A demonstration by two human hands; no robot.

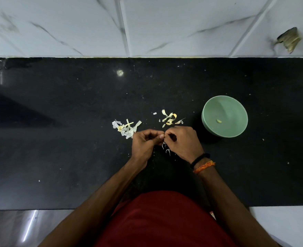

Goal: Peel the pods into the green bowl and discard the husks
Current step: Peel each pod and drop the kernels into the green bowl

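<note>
Lying left of the grip: husks [125, 128]. Pinching a tiny pod [163, 136] between left hand [144, 142] and right hand [182, 141], peeling. Beyond: more husks [170, 118]. Sitting far right: bowl [224, 116], holding one clove [219, 121]; seemingly early going.

Dim picture; a small light glare shines on the shiny black stone counter [120, 72]; edges bend.
</note>
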